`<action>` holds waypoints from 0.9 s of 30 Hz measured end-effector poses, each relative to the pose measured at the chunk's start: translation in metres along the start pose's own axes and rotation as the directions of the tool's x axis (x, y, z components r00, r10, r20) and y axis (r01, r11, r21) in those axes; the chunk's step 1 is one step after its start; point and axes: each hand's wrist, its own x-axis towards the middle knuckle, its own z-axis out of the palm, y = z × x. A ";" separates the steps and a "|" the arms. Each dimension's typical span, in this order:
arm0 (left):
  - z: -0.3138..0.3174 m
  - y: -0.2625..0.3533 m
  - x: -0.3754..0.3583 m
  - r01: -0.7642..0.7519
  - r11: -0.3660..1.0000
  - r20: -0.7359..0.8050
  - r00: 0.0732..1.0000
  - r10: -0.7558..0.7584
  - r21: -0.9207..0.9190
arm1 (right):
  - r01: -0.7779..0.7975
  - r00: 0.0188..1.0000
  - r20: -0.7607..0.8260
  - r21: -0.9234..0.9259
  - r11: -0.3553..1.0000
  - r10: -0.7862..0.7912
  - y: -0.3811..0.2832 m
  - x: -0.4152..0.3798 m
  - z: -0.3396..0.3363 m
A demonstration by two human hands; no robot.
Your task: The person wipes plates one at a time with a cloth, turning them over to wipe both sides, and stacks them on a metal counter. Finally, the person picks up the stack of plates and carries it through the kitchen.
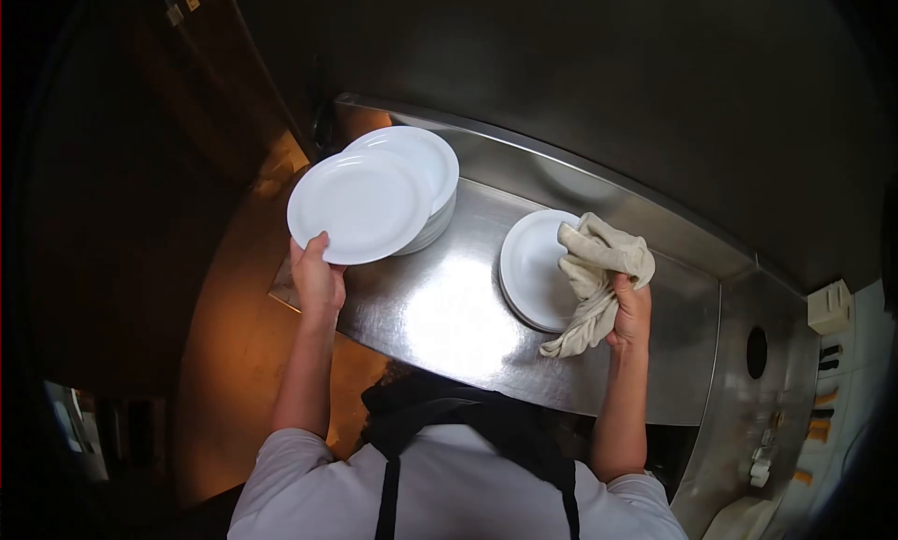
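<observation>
My left hand point(318, 276) grips a white plate point(359, 206) by its near rim, thumb on top and fingers underneath. That plate overlaps a tall stack of white plates point(432, 170) at the left end of the steel counter. Bunched in my right hand point(632, 310) is a cream-coloured cloth point(599, 264), its loose end hanging down toward me. The cloth partly covers a lower stack of white plates point(533, 269) to the right of the counter's middle.
A steel counter point(468, 325) with a raised back edge point(561, 161) runs in front of me. On its right is a steel surface with a dark round hole point(756, 353). Several knives with dark and yellow handles point(819, 430) line the far right wall, below a pale box point(830, 308).
</observation>
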 end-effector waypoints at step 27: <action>0.058 -0.174 -0.118 -0.585 0.419 0.689 0.708 -0.155 0.694 | 0.383 0.831 -0.434 -0.006 0.924 -0.347 0.018 0.026 0.000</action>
